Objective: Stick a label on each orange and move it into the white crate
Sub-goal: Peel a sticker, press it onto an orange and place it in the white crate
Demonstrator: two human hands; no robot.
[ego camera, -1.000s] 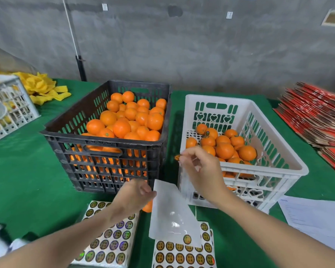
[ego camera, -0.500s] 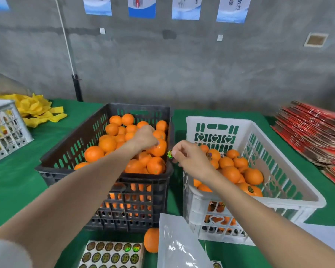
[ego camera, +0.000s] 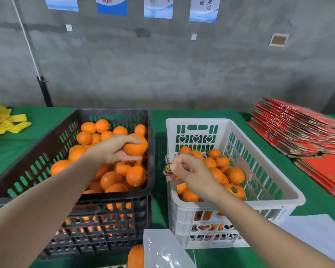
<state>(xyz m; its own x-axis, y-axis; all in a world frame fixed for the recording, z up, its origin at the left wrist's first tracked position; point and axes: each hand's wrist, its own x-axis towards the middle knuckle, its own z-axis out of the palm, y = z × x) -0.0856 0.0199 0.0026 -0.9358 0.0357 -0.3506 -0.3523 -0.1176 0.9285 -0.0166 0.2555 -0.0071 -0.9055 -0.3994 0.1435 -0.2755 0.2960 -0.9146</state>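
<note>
My left hand [ego camera: 112,150] gripped an orange [ego camera: 136,147] and my right hand [ego camera: 189,171] pinched a label [ego camera: 168,168], which I judged could fold on itself before reaching the peel.

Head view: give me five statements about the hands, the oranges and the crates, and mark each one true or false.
1. The left hand grips an orange over the black crate. True.
2. The right hand holds nothing. False: it pinches a round label.
3. The white crate is empty. False: oranges lie in it, among them a labelled orange near its front.
4. A loose orange lies on the green table in front of the black crate. True.
5. The black crate stands to the right of the white crate. False: it stands to its left.
</note>
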